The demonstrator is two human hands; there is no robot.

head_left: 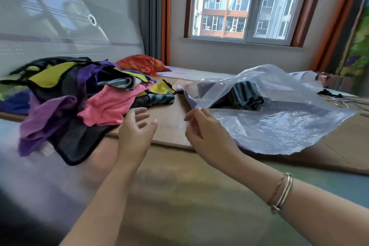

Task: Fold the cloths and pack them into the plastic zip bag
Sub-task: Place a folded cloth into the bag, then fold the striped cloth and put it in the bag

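Cloths [79, 94] in pink, purple, yellow, black and blue stripes lie heaped and unfolded on the left side of a wooden board [169, 124] laid flat across a bed. The heap spills over the board's near edge, a black piece and a purple piece hanging lowest. To the right lies the plastic zip bag [279, 122], clear and crumpled, its long axis running from the mouth at centre out toward the right, the mouth facing left toward the heap. Inside it, near the mouth, sits a rolled blue-and-black striped cloth [246, 96] beside a flat purple one [205, 89].

The person's right hand [207, 136] pinches the near lip of the bag's mouth between thumb and forefinger, lifting the upper film so the opening gapes. Two bangles [281, 194] circle that wrist. The left hand [137, 130] hovers just beside the heap's pink cloth, palm turned inward, fingers spread and relaxed, gripping nothing.

Behind the heap an orange satin bundle [143, 64] rests by the curtain [157, 12]. A window [247, 2] beyond looks onto apartment blocks.
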